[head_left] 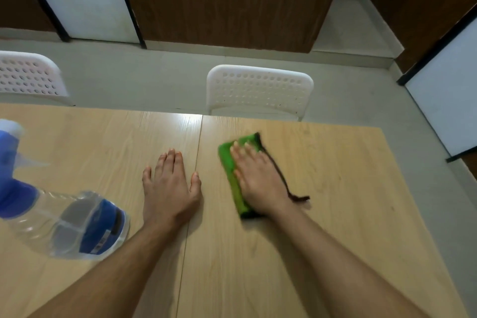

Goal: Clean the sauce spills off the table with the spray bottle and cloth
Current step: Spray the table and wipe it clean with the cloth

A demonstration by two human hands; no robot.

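Head: right hand (258, 183) (flat) presses cloth (228, 160).

Two bare forearms are seen, uncovered to the frame's lower edge; no sleeve is shown; left hand (169, 188) and right hand (258, 178) are ungloved.

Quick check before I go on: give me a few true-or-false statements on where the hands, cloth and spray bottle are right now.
1. The right hand presses flat on the green cloth. True.
2. The left hand holds the spray bottle. False: it rests flat on the table, apart from the bottle.
3. The spray bottle stands left of both hands. True.
4. The cloth lies left of the table's seam. False: it lies right of it.
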